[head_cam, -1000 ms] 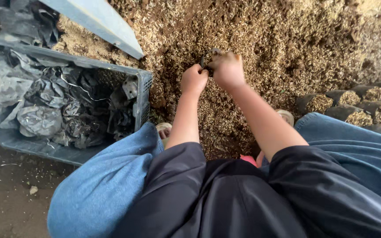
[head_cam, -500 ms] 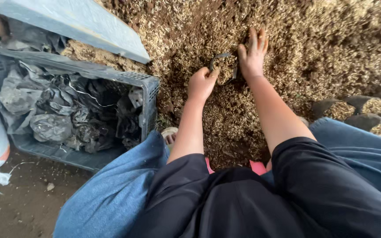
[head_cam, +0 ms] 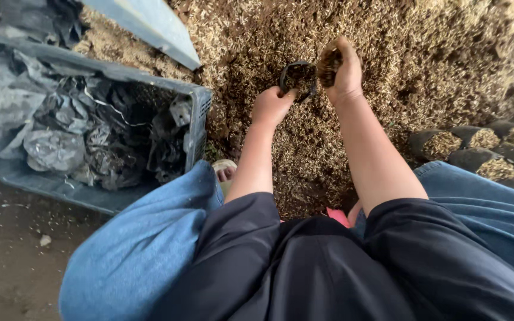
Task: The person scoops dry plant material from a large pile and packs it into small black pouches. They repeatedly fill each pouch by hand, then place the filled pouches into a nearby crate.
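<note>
Our left hand [head_cam: 272, 106] pinches the rim of a small black bag [head_cam: 297, 77] held open above the husk heap [head_cam: 423, 53], while our right hand [head_cam: 341, 68] cups a handful of husk [head_cam: 329, 61] just beside its mouth.

Hands [head_cam: 307, 89] fill bag [head_cam: 297, 76] (husk-soil mix [head_cam: 435, 53]).

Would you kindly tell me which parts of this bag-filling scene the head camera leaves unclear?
- Small black bag: only its rim shows in the head view; the left hand and the husk mix hide the rest.
- Right hand: its cupped fingers hide how much mix it holds.
- Filled bags: the row is cut by the right edge.
- Grey crate: crumpled black bags cover its floor.
</note>
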